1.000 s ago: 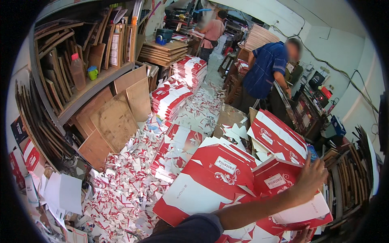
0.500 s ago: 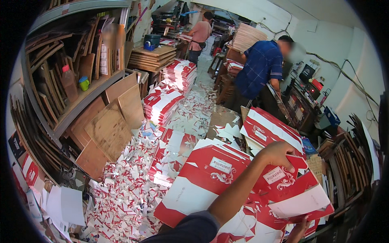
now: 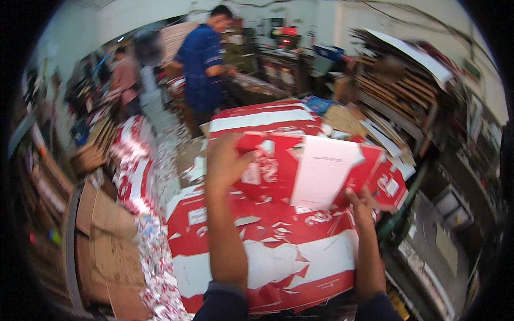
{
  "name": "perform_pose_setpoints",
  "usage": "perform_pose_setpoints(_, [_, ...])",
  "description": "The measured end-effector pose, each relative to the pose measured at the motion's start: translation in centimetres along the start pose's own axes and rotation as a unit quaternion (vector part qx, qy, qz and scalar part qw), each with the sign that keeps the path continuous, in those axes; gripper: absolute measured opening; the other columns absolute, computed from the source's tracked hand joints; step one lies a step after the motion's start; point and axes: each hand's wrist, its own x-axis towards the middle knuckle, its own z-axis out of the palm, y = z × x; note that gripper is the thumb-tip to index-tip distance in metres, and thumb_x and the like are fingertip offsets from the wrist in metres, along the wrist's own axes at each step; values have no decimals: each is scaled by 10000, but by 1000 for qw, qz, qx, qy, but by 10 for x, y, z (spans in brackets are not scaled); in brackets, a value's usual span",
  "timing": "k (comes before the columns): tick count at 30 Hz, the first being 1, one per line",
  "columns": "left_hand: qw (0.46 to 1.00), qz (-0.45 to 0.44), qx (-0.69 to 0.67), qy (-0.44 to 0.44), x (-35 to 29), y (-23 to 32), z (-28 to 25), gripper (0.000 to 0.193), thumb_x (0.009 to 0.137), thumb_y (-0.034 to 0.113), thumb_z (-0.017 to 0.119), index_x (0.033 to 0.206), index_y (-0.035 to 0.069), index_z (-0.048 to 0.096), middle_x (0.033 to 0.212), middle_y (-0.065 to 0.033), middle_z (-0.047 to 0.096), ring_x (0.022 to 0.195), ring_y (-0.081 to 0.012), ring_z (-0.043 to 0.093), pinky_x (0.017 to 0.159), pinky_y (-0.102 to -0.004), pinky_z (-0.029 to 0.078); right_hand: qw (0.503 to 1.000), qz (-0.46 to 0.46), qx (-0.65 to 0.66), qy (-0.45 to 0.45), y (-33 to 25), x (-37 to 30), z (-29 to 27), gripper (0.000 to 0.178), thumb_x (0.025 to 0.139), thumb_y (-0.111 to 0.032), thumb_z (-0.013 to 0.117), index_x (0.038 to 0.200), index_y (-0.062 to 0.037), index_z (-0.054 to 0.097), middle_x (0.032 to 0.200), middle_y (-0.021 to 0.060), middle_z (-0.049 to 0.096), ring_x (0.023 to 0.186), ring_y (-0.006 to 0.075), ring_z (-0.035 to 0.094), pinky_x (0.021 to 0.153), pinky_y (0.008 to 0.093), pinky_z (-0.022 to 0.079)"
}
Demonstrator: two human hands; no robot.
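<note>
A printed red-and-white cardboard sheet [image 3: 324, 174], perhaps several together, is held raised and tilted in front of me. My left hand [image 3: 227, 160] grips its left end, thumb over the near face. At its lower right edge my right hand [image 3: 361, 202] pinches it between thumb and fingers. Below lies a wide stack of red-and-white cardboard sheets [image 3: 187, 270], strewn with small triangular paper offcuts [image 3: 281, 254]. Another stack of the same sheets [image 3: 265, 119] lies just behind the held piece. Motion blurs the picture somewhat.
Paper scraps [image 3: 160, 283] cover the floor at left, beside leaning wooden boards [image 3: 115, 251] and more sheet stacks [image 3: 136, 184]. A person in blue [image 3: 201, 67] works behind the stacks; another person [image 3: 126, 80] stands farther back. A rack of boards [image 3: 396, 91] and a grey machine [image 3: 433, 241] are at right.
My view has swung right. The held cardboard has been raised and turned more upright, and my right hand, mostly hidden before, now shows at its lower right edge.
</note>
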Motion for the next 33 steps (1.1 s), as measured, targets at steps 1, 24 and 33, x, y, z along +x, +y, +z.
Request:
perform_pose_setpoints(1, [999, 10, 53, -9, 3, 32, -5, 508, 735, 273, 849, 1149, 34, 677, 1120, -156, 676, 1047, -307, 656, 901, -405, 505, 1000, -10, 5, -8, 3, 0, -9, 369, 932, -184, 711, 1250, -48, 585, 1128, 40, 663, 1011, 152, 630, 908, 339, 514])
perform_pose_setpoints(24, [960, 241, 145, -13, 8, 148, 107, 546, 607, 528, 867, 876, 101, 659, 842, -58, 612, 859, -274, 580, 793, -423, 374, 999, 2, 42, -23, 12, -16, -50, 202, 950, -180, 681, 1029, 5, 693, 933, 24, 634, 861, 106, 578, 774, 263, 467])
perform_pose_setpoints(33, [969, 240, 40, -51, 21, 134, 101, 540, 570, 522, 867, 887, 122, 692, 872, -20, 642, 915, -230, 573, 867, -411, 346, 979, 50, 147, -131, 22, 7, -72, 254, 887, -217, 757, 993, 7, 703, 950, 30, 666, 815, 121, 591, 737, 280, 474])
